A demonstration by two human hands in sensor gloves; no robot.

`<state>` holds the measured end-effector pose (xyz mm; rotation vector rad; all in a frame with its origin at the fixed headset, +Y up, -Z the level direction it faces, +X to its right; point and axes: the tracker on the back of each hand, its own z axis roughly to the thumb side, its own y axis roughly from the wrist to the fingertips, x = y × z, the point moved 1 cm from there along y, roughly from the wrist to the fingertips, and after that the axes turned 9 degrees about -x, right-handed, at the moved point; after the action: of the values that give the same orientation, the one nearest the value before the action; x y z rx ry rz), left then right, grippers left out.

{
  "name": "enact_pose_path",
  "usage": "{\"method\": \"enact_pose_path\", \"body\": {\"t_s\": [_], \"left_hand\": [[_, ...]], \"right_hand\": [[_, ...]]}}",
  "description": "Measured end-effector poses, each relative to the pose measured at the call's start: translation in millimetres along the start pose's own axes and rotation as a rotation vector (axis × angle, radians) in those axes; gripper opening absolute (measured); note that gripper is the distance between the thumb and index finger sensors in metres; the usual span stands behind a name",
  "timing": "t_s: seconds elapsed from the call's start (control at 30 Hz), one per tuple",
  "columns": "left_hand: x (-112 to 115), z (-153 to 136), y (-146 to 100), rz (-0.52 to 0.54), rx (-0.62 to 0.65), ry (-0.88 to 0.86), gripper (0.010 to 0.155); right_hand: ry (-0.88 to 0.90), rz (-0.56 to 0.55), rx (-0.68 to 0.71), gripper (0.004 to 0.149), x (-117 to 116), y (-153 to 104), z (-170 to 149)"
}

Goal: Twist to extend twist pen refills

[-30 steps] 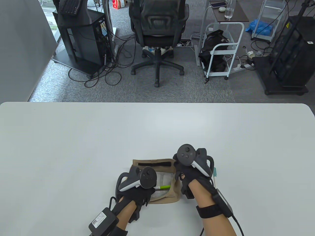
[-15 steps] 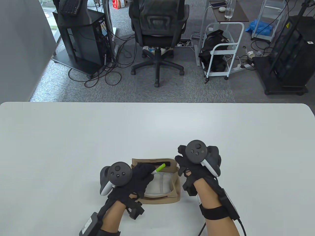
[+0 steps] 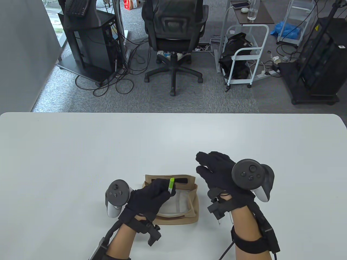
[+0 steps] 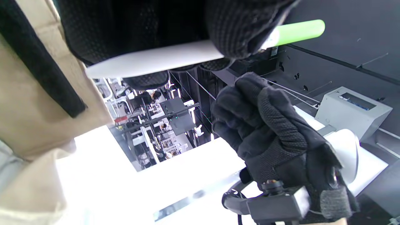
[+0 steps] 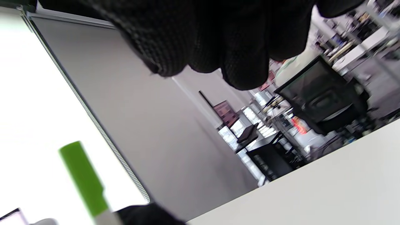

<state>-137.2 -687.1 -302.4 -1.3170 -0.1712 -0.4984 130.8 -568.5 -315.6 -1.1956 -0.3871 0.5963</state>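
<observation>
My left hand (image 3: pixel 147 197) grips a white twist pen with a green top (image 3: pixel 171 184) and holds it upright over the open tan pouch (image 3: pixel 189 214). In the left wrist view the pen (image 4: pixel 175 56) runs across the top, pinched in my fingers (image 4: pixel 237 28), green end to the right. My right hand (image 3: pixel 217 170) hovers to the right of the pouch with fingers loosely spread and holds nothing. The right wrist view shows the pen's green top (image 5: pixel 82 178) at the lower left, below my right fingers (image 5: pixel 218 40). A second pen lies partly hidden under my right wrist.
The pouch has a black strip (image 3: pixel 179 181) on its flap and a pale lining (image 3: pixel 176 203). The white table (image 3: pixel 108 146) stretches ahead. Beyond its far edge stand an office chair (image 3: pixel 173 35) and a white cart (image 3: pixel 244 54).
My left hand lifted the green-topped pen out of the pouch and turned it upright. My right hand moved right and opened its fingers.
</observation>
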Motion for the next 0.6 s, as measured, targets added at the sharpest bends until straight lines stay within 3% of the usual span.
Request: {"method": "enact_pose_path", "body": {"t_s": [0.2, 0.6], "left_hand": [[3.2, -5.7, 1.4, -0.032, -0.002, -0.085, 0.049], [13.8, -7.8, 4.3, -0.095, 0.007, -0.137, 0.049]], "right_hand": [[0.303, 0.283, 0.093, 0.057, -32.5, 11.4, -5.8], [0.59, 0.503, 0.119, 0.054, -81.6, 17.6, -8.4]]}}
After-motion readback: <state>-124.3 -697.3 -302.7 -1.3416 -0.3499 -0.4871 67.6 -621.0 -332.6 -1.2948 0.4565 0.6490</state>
